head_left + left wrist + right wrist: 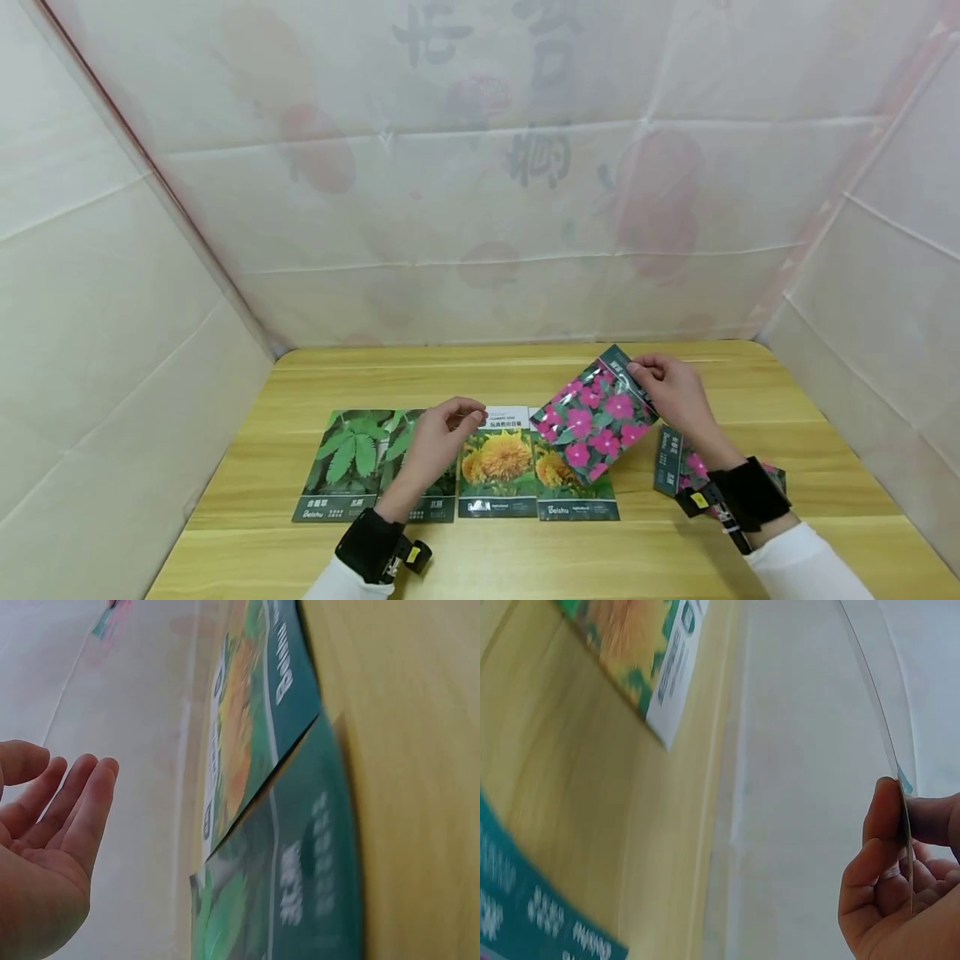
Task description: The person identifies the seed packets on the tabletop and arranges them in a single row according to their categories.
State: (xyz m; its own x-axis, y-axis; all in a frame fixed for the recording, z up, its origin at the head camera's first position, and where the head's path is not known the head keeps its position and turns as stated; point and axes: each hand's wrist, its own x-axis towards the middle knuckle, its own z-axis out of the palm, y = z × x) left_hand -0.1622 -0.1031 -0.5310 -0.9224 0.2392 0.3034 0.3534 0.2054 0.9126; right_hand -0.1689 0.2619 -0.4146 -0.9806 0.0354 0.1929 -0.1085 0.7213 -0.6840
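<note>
- I see the pink packet [588, 421] in the right hand [675, 396], pinched between thumb and fingers along its dark top band; the right wrist view shows it edge-on in that grip.
- It hangs raised and tilted, to the left of the right hand, and from the head view it covers the upper part of the right sunflower packet [581, 506].
- I have the left hand [435, 442] holding nothing, its fingers loosely bent and the thumb apart from them; the pink packet is off to its right, not touching it.
- Beneath the left hand I see the right leaf packet [431, 504], partly hidden; the left sunflower packet [498, 462] lies just beside it, and the left leaf packet [341, 467] on the other side.
- A second pink packet [669, 462] lies on the table [525, 557], partly hidden by the right wrist.
</note>
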